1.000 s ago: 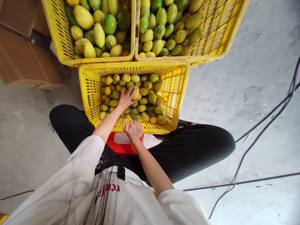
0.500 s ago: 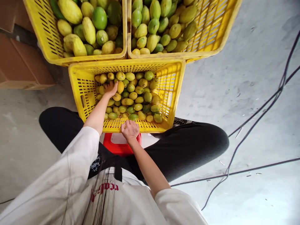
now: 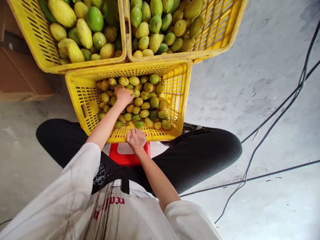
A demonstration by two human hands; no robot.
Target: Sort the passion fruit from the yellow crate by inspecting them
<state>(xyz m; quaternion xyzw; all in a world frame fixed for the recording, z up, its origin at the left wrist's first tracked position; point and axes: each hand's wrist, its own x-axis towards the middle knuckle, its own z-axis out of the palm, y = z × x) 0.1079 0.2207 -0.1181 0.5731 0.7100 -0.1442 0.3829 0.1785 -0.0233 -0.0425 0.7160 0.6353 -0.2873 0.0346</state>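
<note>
Two far crates of mangoes [image 3: 85, 33], cardboard box [image 3: 17, 73], cables [image 3: 275, 120]

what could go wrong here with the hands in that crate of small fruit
The left hand presses down among the small yellow-green fruits in the near yellow slotted plastic crate, so some could bruise or roll. The right hand grips that crate's near rim; fingers might catch in its slots. Black cables on the concrete floor could trip someone.
</note>
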